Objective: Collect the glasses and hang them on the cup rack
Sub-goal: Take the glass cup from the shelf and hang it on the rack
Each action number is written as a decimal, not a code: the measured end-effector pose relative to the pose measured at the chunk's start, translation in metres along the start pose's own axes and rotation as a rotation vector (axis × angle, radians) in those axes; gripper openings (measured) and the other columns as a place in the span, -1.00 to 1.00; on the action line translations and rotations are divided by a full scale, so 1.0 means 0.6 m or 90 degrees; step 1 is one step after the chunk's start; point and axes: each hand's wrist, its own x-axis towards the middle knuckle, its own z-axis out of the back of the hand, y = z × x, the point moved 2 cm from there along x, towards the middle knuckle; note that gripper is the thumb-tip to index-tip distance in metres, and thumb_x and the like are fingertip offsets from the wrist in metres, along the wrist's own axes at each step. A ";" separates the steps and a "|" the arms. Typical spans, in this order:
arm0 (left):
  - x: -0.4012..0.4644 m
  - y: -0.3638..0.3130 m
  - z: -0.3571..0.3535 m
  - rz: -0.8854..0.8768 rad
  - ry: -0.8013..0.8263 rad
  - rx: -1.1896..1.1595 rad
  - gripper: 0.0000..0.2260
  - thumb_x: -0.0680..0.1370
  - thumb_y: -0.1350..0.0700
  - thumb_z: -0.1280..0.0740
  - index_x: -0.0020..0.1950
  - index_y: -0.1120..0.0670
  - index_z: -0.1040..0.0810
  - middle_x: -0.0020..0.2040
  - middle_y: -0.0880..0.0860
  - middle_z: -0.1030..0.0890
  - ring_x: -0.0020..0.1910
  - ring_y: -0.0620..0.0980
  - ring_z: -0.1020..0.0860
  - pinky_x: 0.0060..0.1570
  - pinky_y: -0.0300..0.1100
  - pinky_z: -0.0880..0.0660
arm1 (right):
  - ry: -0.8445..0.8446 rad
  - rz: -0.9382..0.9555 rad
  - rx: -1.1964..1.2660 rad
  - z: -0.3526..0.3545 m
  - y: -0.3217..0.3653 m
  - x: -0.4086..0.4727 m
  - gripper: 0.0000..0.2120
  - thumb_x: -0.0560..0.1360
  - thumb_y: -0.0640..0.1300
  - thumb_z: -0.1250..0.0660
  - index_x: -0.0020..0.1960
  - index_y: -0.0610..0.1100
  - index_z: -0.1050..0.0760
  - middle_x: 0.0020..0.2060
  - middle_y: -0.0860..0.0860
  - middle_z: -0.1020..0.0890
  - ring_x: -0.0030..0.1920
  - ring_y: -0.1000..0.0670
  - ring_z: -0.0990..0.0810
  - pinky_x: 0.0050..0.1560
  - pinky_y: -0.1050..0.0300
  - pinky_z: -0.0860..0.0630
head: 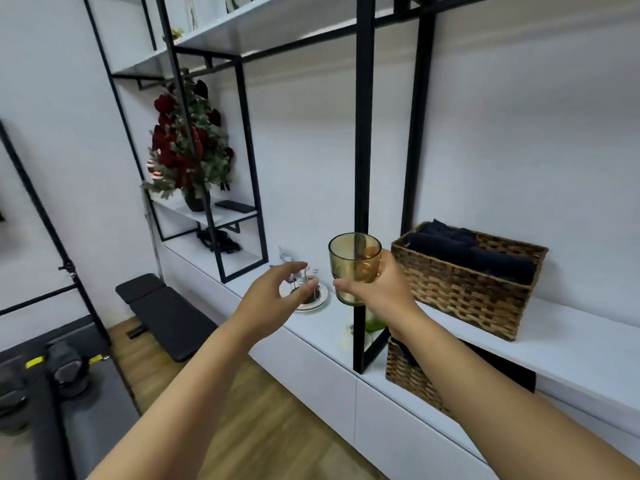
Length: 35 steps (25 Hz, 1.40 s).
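Head view. The right hand [379,284] grips a clear amber glass tumbler [354,266], fingers and thumb curled round its lower body; the tumbler is upright, mouth upward, raised in the air above the long white cabinet top [325,327] and seen in front of a black metal shelf post [362,133]. The left hand [277,294] holds nothing; its fingers are loosely curved and spread, with a wide gap between thumb and forefinger. It hovers in front of a small metal cup rack with thin upright prongs [306,277], which stands on a round white base [317,301] on the cabinet top, near its rear edge by the wall. Whether the fingertips touch the rack cannot be told.

On the raised white shelf at the right stands a brown woven wicker basket [460,292] holding rolled dark cloths [485,258]; a second wicker basket [405,372] sits beneath that shelf. At the left end of the shelving, a vase of dark red flowers with green foliage [188,147] stands on a small white shelf. A black padded bench [166,313] rests on the wooden floor.
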 end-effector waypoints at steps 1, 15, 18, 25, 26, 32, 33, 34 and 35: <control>-0.001 0.001 -0.002 0.001 0.003 -0.001 -0.49 0.56 -0.36 -0.32 0.46 -0.19 -0.50 0.37 -0.24 -0.54 0.35 -0.26 -0.46 0.30 -0.20 -0.39 | -0.008 -0.002 -0.003 0.002 -0.009 0.001 -0.26 0.25 0.01 -0.74 0.32 0.06 -0.45 0.10 0.14 -0.68 0.09 0.15 -0.67 0.12 0.15 -0.61; 0.068 0.076 0.056 0.042 -0.068 0.056 -0.49 0.57 -0.35 -0.31 0.47 -0.19 -0.49 0.37 -0.26 -0.55 0.34 -0.25 -0.48 0.33 -0.14 -0.44 | 0.049 -0.023 0.050 -0.137 -0.049 0.112 -0.25 0.12 0.16 -0.71 0.22 0.18 -0.45 0.10 0.16 -0.68 0.13 0.07 -0.68 0.17 -0.02 -0.64; 0.109 0.092 0.062 0.061 -0.103 0.061 -0.39 0.51 -0.45 -0.30 0.47 -0.19 -0.48 0.33 -0.26 -0.56 0.32 -0.23 -0.51 0.32 -0.09 -0.50 | 0.106 -0.022 0.075 -0.181 -0.062 0.167 -0.33 0.24 0.04 -0.72 0.23 0.15 -0.45 0.10 0.16 -0.68 0.12 0.11 -0.67 0.07 0.14 -0.62; 0.222 0.119 0.042 0.134 -0.160 -0.001 -0.13 0.44 -0.40 -0.44 0.65 -0.22 -0.15 0.43 -0.17 -0.49 0.38 -0.16 -0.49 0.36 -0.09 -0.46 | 0.235 0.012 0.091 -0.274 -0.083 0.284 -0.29 0.13 0.18 -0.65 0.23 0.13 -0.50 0.04 0.11 -0.73 0.02 0.10 -0.72 0.05 0.06 -0.68; 0.232 0.124 0.036 0.143 -0.164 -0.027 -0.08 0.43 -0.37 -0.48 0.67 -0.22 -0.10 0.44 -0.15 -0.47 0.39 -0.15 -0.48 0.37 -0.12 -0.45 | 0.249 0.020 0.091 -0.285 -0.085 0.291 -0.31 0.13 0.18 -0.61 0.21 0.13 -0.51 0.03 0.13 -0.73 0.01 0.11 -0.73 0.05 0.03 -0.69; 0.298 0.191 0.018 0.157 -0.224 -0.037 0.05 0.33 -0.31 -0.59 0.66 -0.24 -0.05 0.45 -0.10 -0.47 0.38 -0.15 -0.46 0.37 -0.12 -0.48 | 0.288 0.002 0.109 -0.356 -0.108 0.350 -0.39 0.19 0.15 -0.53 0.22 0.20 -0.50 0.09 0.12 -0.72 0.10 -0.03 -0.72 -0.02 -0.17 -0.73; 0.310 0.199 0.020 0.156 -0.239 -0.042 0.05 0.32 -0.29 -0.61 0.66 -0.24 -0.08 0.41 -0.11 -0.50 0.34 -0.16 -0.48 0.34 -0.16 -0.49 | 0.286 -0.003 0.111 -0.365 -0.112 0.363 -0.37 0.18 0.17 -0.54 0.23 0.20 -0.49 0.10 0.12 -0.72 0.12 -0.05 -0.71 -0.03 -0.16 -0.73; 0.323 0.205 0.021 0.157 -0.252 -0.045 0.03 0.32 -0.28 -0.62 0.65 -0.24 -0.11 0.36 -0.13 -0.52 0.29 -0.16 -0.50 0.29 -0.20 -0.49 | 0.285 -0.003 0.109 -0.371 -0.115 0.376 -0.36 0.20 0.17 -0.55 0.26 0.19 -0.49 0.12 0.12 -0.71 0.14 -0.05 -0.71 -0.02 -0.15 -0.73; 0.338 0.214 0.024 0.154 -0.259 -0.048 0.01 0.31 -0.27 -0.62 0.63 -0.24 -0.15 0.30 -0.16 -0.54 0.25 -0.17 -0.52 0.22 -0.25 -0.48 | 0.282 -0.003 0.106 -0.378 -0.119 0.392 -0.37 0.24 0.11 -0.58 0.28 0.18 -0.50 0.13 0.12 -0.71 0.15 -0.04 -0.71 -0.01 -0.13 -0.73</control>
